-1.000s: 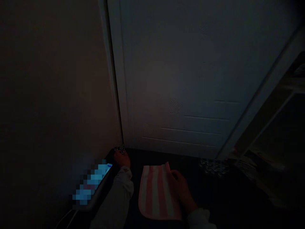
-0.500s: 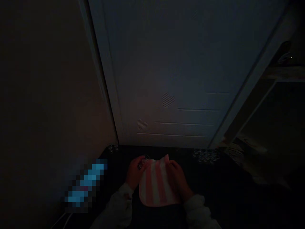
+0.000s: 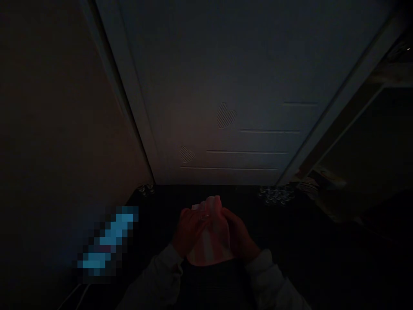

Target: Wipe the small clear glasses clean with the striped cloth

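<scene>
The scene is very dark. A small pink-and-white striped cloth pouch (image 3: 211,234) is held over a dark surface (image 3: 167,202), close in front of me. My left hand (image 3: 190,228) grips its left side near the top opening, fingers closed, with a small shiny thing at the fingertips that I cannot make out. On the pouch's right side my right hand (image 3: 240,234) is wrapped round the cloth. Both sleeves are light-coloured.
A white panelled door (image 3: 232,107) with heart-shaped marks stands behind the surface. Clusters of small clear beads lie at the back right (image 3: 275,194) and back left (image 3: 146,189). A glowing blue screen (image 3: 108,241) sits at the left. Shelving shows dimly at the right (image 3: 355,172).
My left hand came from the back-left bead cluster to the pouch's opening. The pouch, flat on the surface a second ago, is now bunched up between both hands. The view shifted downward.
</scene>
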`<state>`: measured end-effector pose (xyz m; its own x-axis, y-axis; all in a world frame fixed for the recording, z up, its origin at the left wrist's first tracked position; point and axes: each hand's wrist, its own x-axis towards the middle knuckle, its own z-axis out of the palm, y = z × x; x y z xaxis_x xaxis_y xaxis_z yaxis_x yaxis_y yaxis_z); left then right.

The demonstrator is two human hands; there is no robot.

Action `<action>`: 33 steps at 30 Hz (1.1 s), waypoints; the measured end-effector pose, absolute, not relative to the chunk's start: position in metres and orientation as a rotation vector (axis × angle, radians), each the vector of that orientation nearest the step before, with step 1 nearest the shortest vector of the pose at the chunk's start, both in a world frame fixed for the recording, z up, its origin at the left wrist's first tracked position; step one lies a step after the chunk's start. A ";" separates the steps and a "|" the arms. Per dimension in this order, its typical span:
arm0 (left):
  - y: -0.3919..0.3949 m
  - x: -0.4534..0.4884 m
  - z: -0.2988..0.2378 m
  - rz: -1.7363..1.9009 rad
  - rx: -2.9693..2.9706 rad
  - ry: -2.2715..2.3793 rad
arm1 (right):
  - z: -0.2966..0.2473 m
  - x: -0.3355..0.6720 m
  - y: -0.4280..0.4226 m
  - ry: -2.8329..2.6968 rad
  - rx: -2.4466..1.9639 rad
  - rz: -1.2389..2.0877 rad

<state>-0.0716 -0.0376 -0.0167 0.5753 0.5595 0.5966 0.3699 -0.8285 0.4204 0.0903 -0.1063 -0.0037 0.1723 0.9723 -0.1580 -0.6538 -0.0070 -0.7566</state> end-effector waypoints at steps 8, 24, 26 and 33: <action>-0.044 -0.072 -0.005 1.049 2.531 0.732 | -0.005 0.088 -0.103 -0.617 -0.996 1.220; -0.048 -0.071 0.004 0.956 2.250 0.792 | 0.010 0.085 -0.110 -0.974 -1.275 1.048; -0.047 -0.071 0.004 0.984 2.215 0.796 | 0.012 0.086 -0.110 -0.964 -1.271 1.035; -0.040 -0.073 0.003 0.953 2.199 0.759 | 0.013 0.087 -0.111 -0.931 -1.258 1.012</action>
<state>-0.0733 -0.0404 0.0031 0.5750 0.7005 0.4226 0.2550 -0.6443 0.7211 0.0866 -0.1109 0.0132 0.2983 0.9544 0.0061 -0.0848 0.0329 -0.9959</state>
